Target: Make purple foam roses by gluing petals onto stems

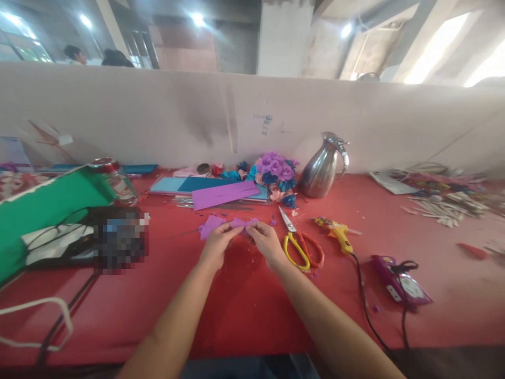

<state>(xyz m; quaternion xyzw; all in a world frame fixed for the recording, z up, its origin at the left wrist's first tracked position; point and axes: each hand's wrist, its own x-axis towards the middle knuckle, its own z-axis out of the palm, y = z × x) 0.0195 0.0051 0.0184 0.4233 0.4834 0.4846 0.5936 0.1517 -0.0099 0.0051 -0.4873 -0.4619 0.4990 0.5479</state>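
Between my two hands, above the red table, is a small piece of purple paper (pixel 239 223). My left hand (pixel 216 243) pinches its left side with thumb and fingers. On its right side, my right hand (pixel 267 243) is closed in the same way. More purple paper pieces (pixel 211 225) lie just left of my left fingers. Scissors (pixel 295 242) with one yellow and one red handle rest open to the right of my right hand. Behind my hands, a long purple paper strip (pixel 224 195) lies across blue sheets (pixel 169 184).
Paper flowers (pixel 274 171) and a metal jug (pixel 323 166) stand at the back. Rightward lie a yellow glue gun (pixel 337 234) and a purple device (pixel 400 281) with black cables. A green board (pixel 51 216) and a red-lidded jar (pixel 116 181) are at left.
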